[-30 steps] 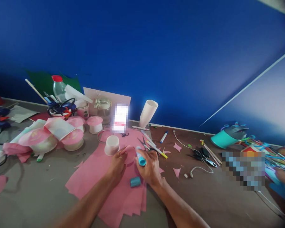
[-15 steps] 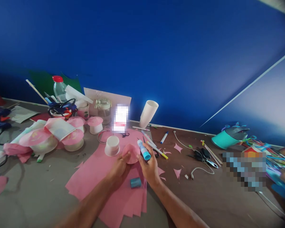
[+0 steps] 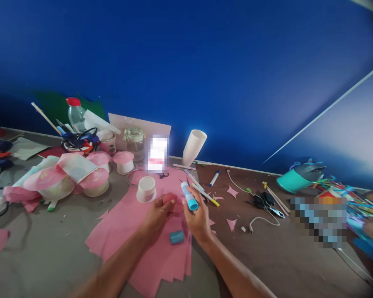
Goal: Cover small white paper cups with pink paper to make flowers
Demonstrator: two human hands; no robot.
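My left hand pinches a round pink paper piece over a fan of pink paper sheets. In my right hand is a glue stick, white and blue with a bright blue base; the fingertips of this hand come close to the paper piece's right edge, and whether they touch it I cannot tell. A loose blue glue cap lies on the sheets just below my hands. Beyond my left hand an upside-down white paper cup stands on the pink paper.
A stack of paper cups leans at the wall beside a lit phone. Pink-topped cups crowd the left. Markers, pink scraps, scissors and a white cable lie rightward. A turquoise container rests on its side.
The round pink paper has been tilted or folded between my fingers, and less of its face shows. My left hand has shifted slightly; the glue stick stays in my right hand.
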